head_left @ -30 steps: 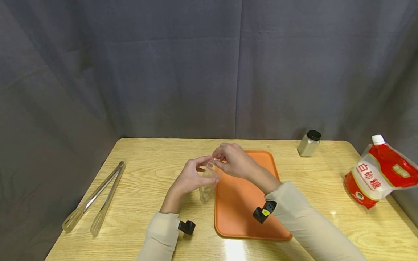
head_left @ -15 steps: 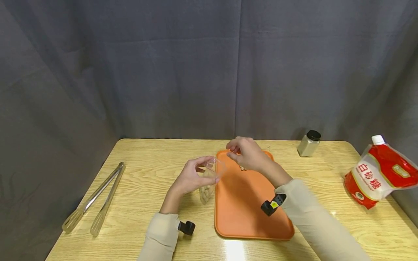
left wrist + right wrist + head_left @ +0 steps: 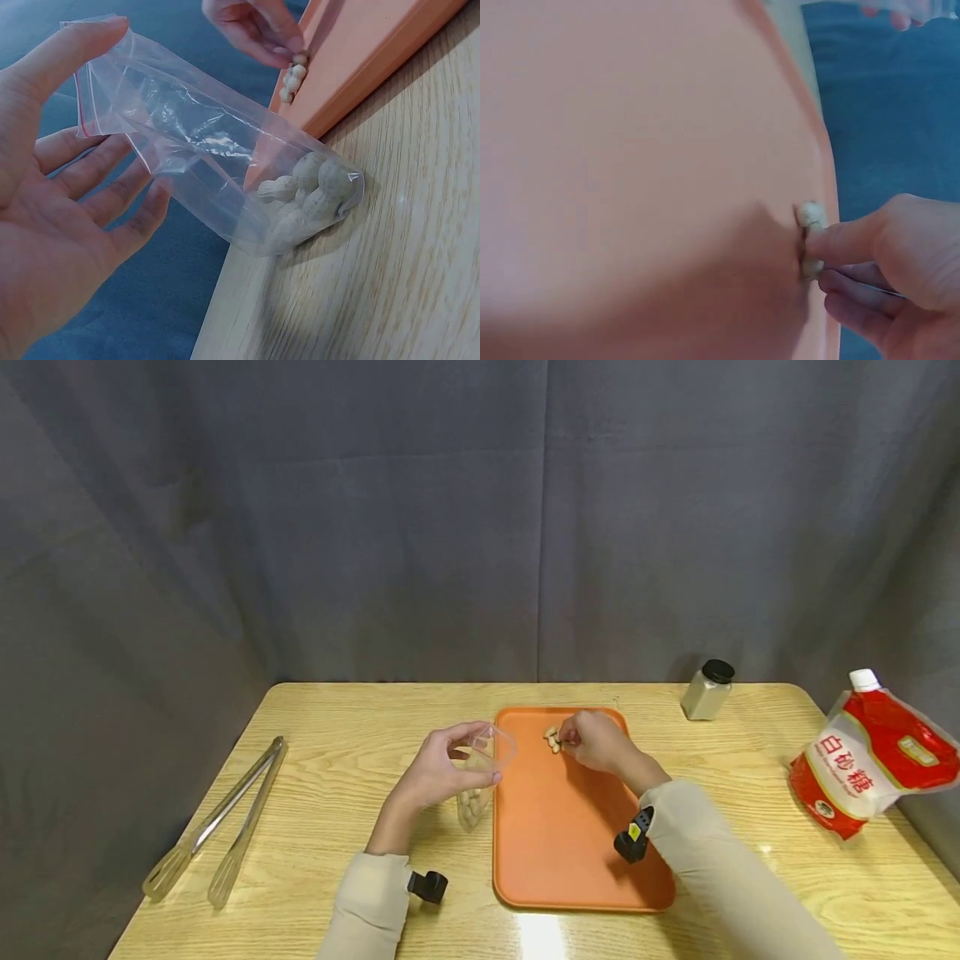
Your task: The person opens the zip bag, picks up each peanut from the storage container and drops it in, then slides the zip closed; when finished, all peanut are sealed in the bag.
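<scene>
My left hand [image 3: 442, 764] holds the mouth of a clear zip bag [image 3: 202, 135] spread between thumb and fingers. Several unshelled peanuts [image 3: 300, 191] lie in the bag's bottom, which hangs over the wood beside the tray's left edge. At the far part of the orange tray [image 3: 570, 852], my right hand [image 3: 596, 743] has its thumb and fingertips on a peanut [image 3: 810, 217]. A few loose peanuts [image 3: 552, 737] lie there, just left of its fingertips; the thumb partly hides the one it pinches.
Metal tongs [image 3: 225, 818] lie spread on the table's left side. A small jar with a black lid [image 3: 707, 692] stands at the back right. Further right is a red and white sugar pouch [image 3: 862, 760] with a white cap.
My right hand has left the bag's mouth, moving right and then down to the peanuts on the tray. My left hand has kept the bag in place.
</scene>
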`<state>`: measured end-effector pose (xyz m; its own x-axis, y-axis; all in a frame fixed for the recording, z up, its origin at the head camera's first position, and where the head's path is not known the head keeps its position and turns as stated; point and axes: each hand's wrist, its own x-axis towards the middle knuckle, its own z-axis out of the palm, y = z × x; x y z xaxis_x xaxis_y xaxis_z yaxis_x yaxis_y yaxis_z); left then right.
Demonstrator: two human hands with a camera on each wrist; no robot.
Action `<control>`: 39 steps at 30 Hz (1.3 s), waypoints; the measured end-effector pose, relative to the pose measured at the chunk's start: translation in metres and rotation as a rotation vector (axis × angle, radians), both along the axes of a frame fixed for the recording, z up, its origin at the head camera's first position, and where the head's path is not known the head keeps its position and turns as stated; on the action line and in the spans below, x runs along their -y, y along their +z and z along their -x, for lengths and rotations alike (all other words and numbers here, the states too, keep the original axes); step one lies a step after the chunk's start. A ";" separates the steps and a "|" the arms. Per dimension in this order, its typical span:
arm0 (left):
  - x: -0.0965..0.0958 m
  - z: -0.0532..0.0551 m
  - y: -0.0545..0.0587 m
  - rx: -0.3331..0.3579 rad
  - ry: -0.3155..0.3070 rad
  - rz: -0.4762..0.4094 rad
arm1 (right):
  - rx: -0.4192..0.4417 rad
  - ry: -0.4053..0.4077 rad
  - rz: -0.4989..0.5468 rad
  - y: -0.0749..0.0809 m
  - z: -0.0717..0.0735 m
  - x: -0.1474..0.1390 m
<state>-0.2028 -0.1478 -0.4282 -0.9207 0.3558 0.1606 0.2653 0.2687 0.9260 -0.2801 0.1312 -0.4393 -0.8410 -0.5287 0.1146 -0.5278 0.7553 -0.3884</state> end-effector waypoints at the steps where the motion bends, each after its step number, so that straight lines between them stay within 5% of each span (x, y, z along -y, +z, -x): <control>1: 0.000 0.000 0.000 0.000 -0.002 -0.002 | -0.005 -0.004 -0.001 -0.003 0.000 -0.001; 20: 0.000 0.001 0.000 -0.007 -0.001 -0.009 | -0.048 -0.016 0.011 -0.011 0.001 -0.004; 33: -0.001 -0.002 0.006 0.004 0.000 -0.006 | -0.155 0.146 0.187 0.060 -0.034 0.046; 39: 0.000 0.002 -0.001 -0.014 -0.005 0.015 | -0.160 0.226 0.250 0.077 -0.051 0.064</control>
